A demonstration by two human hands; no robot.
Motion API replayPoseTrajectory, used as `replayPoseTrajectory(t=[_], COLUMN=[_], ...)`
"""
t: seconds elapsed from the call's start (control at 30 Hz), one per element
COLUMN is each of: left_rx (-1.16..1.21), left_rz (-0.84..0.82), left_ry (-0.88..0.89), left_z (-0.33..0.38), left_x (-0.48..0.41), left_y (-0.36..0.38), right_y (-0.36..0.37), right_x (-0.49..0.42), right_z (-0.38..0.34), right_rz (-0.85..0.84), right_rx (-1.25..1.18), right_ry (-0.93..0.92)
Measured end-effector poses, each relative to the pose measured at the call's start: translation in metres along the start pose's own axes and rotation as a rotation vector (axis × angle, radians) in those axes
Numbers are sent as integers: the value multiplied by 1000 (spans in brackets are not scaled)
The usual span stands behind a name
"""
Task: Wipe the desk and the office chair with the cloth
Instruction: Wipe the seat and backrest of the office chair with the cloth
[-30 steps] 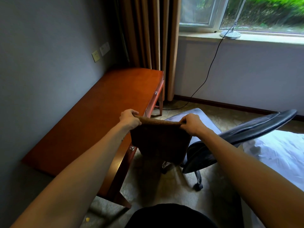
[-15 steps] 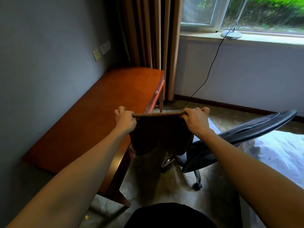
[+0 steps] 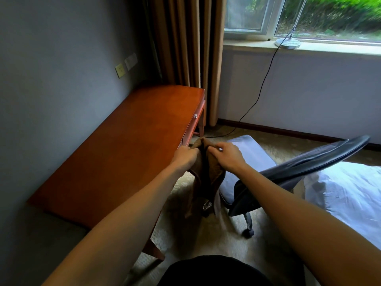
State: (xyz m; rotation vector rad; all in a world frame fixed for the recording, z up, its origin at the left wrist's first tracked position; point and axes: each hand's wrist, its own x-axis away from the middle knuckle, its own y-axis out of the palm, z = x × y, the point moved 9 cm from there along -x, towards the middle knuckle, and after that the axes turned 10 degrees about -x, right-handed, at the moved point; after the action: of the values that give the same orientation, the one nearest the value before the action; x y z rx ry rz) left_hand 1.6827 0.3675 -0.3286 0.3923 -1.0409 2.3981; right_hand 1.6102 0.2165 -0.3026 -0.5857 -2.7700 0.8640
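Okay, desk (image 3: 127, 145) along the wall on our left. Just off its front edge our left hand (image 3: 184, 157) pinches the brown cloth (image 3: 208, 174), bunched and hanging. Our right hand (image 3: 229, 155) pinches it too, office chair (image 3: 299, 172) just right.

One head-worn wide-angle view looks forward and down, close over both forearms, toward the surface (image 3: 123, 141) and window (image 3: 309, 15).
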Motion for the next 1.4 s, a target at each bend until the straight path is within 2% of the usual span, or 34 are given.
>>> replayPoseTrajectory(t=[0.2,0.37,0.57,0.67,0.77,0.9,0.97,1.03,1.2,1.3,1.4], left_rx=[44,281,483,510,485,409,356,359,238,235,384], left_rz=[7,-86,-198,-228,-172,-7,25,-57,-413,-459,-417], left_ry=[6,-95,-148,-116,-37,34,45,83,199,226,239], left_z=[12,6,13,16,19,6,-1,-1,-1,4,16], left_x=[9,13,21,20,16,-2,-9,-10,-4,5,14], left_y=[10,25,24,23,16,-2,-7,-2,27,32,27], right_y=[11,7,24,10,-6,-15,-20,-24,-30,-35,-41], right_x=[5,11,16,17,13,3,0,-2,-4,-7,-9], right_z=[-11,-10,-24,-31,-31,-28,-28,-28,-33,-33,-29], right_rz=[-17,-6,-251,-154,-26,-22,-15,6,15,36,103], right_rx=[-28,-104,-321,-196,-244,-422,-506,-604,-833,-971,-1039], right_ry=[-42,-41,-56,-140,-113,-6,25,58,169,230,257])
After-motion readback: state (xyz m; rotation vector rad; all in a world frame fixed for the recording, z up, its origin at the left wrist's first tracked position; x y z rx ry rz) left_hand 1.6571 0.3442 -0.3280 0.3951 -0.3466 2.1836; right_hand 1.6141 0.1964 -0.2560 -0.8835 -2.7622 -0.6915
